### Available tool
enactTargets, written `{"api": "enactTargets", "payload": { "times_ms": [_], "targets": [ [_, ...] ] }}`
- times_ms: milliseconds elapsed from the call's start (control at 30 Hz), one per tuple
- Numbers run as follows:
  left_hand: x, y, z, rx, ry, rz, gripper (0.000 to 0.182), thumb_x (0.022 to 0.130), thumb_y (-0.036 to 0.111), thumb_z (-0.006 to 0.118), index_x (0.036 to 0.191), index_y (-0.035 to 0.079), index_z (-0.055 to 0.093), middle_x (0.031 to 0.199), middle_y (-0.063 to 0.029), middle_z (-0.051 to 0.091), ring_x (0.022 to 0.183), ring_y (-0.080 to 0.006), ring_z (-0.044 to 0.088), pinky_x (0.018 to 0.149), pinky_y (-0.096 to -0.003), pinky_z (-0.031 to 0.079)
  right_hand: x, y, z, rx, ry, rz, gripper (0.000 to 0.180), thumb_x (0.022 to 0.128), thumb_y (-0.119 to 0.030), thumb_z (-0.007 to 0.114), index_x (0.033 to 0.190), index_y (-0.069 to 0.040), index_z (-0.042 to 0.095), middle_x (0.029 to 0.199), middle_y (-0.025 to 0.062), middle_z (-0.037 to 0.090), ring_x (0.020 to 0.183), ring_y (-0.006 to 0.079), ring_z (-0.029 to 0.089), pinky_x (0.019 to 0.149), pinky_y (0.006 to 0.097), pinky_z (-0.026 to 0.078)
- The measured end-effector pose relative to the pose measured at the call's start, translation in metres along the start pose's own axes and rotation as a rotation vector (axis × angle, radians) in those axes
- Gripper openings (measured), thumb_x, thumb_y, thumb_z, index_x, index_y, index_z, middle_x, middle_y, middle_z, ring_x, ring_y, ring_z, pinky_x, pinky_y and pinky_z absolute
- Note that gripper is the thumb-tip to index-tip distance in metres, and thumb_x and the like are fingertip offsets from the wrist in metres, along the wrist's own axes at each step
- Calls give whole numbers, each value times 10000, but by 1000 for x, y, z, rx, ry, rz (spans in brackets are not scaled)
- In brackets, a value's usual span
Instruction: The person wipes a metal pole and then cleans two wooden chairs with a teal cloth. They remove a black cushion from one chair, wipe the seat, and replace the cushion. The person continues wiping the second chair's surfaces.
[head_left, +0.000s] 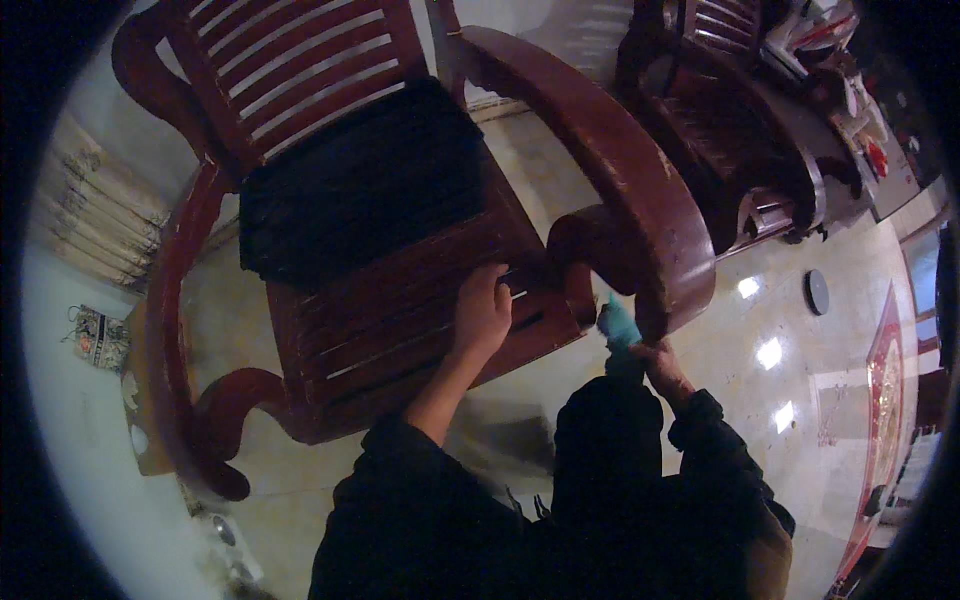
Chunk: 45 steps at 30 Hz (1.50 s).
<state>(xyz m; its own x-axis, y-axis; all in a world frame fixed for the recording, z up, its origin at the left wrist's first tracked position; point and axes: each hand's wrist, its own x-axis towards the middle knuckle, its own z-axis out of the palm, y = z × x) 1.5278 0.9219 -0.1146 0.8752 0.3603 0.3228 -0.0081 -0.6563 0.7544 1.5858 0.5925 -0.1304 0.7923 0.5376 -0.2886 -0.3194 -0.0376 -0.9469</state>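
My left hand (484, 311) is over the slatted seat (420, 322) of a dark red wooden armchair, seemingly resting on it, with no object visible in it. To the right, my right hand (664, 366) is low beside the front end of the chair's broad curved armrest (679, 247). Its fingers reach towards a turquoise item (619, 322) just past my knee. Whether that item is a cloth or footwear, and whether I grip it, I cannot tell. A dark cushion or folded cloth (367, 176) covers the back part of the seat.
A second wooden armchair (712, 127) stands at the upper right, near a cluttered table (862, 127). On the glossy tiled floor (742, 360) lies a dark round object (816, 292). A red patterned mat (885, 375) is at the far right, a curtain (97, 202) at the left.
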Motion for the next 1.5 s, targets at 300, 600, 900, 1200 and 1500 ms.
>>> {"api": "enactTargets", "payload": {
  "times_ms": [300,600,900,1200,1500],
  "targets": [
    [23,-11,65,-1,92,-160,337,962,199,526,1267,63,573,1261,-157,598,1165,-345,564,991,-414,447,198,42,26,-86,-242,-440,488,907,-278,655,1326,-50,549,1279,85,604,1202,229,540,1025,352,423],
    [10,-63,79,444,196,-29,348,968,225,528,1278,72,570,1277,-150,590,1180,-335,557,1005,-420,441,266,-17,69,-605,-550,-771,553,884,-266,645,1390,-115,483,1463,138,451,1368,346,386,1131,433,315],
    [2,-89,77,617,203,93,360,973,251,531,1288,80,568,1294,-143,581,1195,-326,549,1018,-426,436,370,-38,139,-1144,-171,-842,636,867,-356,533,1441,-103,430,1514,97,401,1410,371,323,1119,511,310],
    [-4,-120,69,692,218,221,372,979,277,534,1298,88,566,1310,-136,573,1210,-316,542,1032,-432,430,390,-49,143,-1033,-313,-1028,489,828,-219,637,1283,-63,548,1363,160,522,1340,378,400,1025,495,393],
    [-20,-183,62,770,224,441,385,985,303,536,1308,96,564,1326,-129,565,1225,-307,535,1046,-438,424,377,-18,89,-263,6,-556,272,948,-237,555,1109,-17,565,1056,233,614,1003,420,571,868,475,456]
  ]
}}
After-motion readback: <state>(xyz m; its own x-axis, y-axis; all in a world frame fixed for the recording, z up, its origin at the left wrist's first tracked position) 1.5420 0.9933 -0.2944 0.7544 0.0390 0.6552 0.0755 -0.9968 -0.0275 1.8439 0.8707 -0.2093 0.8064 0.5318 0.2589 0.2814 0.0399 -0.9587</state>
